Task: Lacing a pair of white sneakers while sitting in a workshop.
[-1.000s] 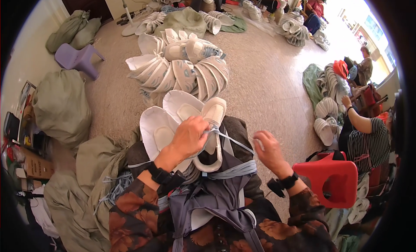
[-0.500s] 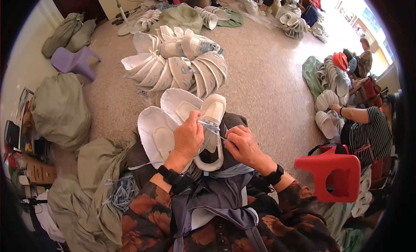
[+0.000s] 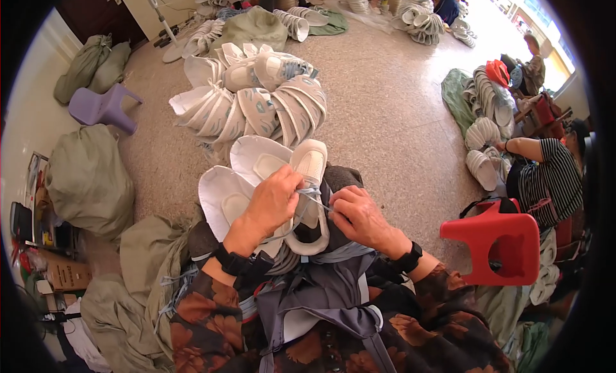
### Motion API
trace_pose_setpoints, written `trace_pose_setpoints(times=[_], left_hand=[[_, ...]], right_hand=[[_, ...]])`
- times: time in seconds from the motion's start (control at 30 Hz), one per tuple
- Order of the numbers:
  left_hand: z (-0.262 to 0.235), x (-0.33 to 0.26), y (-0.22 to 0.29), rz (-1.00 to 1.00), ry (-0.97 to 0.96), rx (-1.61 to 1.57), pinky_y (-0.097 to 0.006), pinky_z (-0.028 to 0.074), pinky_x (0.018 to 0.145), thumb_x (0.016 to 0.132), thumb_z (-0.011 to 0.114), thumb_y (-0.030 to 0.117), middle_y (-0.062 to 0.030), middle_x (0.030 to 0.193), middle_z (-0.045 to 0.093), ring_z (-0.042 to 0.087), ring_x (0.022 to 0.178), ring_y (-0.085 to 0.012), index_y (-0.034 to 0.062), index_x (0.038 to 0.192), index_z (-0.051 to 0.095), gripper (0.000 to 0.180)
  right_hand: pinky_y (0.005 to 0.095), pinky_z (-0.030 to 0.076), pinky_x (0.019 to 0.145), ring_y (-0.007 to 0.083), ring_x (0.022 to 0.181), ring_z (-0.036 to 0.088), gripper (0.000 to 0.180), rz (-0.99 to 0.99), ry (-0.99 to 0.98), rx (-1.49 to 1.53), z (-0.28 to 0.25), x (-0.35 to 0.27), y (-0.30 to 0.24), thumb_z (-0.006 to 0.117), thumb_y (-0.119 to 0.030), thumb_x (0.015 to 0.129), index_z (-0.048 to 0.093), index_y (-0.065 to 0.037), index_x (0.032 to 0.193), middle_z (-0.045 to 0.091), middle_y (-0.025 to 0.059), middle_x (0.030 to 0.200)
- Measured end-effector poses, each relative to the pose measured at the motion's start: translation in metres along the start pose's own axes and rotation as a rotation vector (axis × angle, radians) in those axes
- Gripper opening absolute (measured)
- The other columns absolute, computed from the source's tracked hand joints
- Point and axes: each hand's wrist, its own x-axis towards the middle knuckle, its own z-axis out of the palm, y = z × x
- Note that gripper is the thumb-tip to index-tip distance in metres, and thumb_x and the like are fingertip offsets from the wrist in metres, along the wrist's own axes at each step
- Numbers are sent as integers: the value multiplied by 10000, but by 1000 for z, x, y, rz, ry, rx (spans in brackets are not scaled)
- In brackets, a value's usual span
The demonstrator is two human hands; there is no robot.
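On my lap lies a cream-and-white shoe upper with its toe pointing away from me. A light blue shoelace crosses its throat. My left hand is closed with the lace pinched at the fingertips, over the upper's left side. To the right of the upper, my right hand pinches the other stretch of lace, which runs taut between both hands. Two more white uppers lie to the left on my lap, partly under my left hand and wrist.
A ring of stacked shoe uppers stands on the floor ahead. Left are a purple stool and full green sacks. A red stool stands at the right, near a person in a striped shirt. Blue laces lie by the cloth.
The view has shifted slightly. My left hand has come lower over the upper's throat, closer to the lace crossing. Both hands still hold the lace.
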Motion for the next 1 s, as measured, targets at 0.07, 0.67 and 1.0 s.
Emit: trace_pose_setpoints(times=[0.07,0.67,1.0], left_hand=[[0,0,-2,52,36,-9,-447,514,756,809,645,3,-141,905,590,638,866,-353,44,986,614,184],[27,-18,7,50,111,432,-423,527,629,867,624,69,-138,925,673,669,738,-343,40,1217,570,356],[22,-21,3,59,288,320,-406,494,742,846,653,114,-119,911,646,644,831,-320,47,1151,614,315]], right_hand=[[406,442,821,300,933,579,89,-1,22,-4,3,0,1,666,-111,840,620,-35,840,615,94,931],[417,432,751,327,811,561,131,29,-18,41,-8,-10,1,651,-101,836,559,-30,773,557,122,787],[459,474,705,372,763,592,152,79,-176,306,-8,-32,-17,635,-124,885,567,-13,808,567,156,758]])
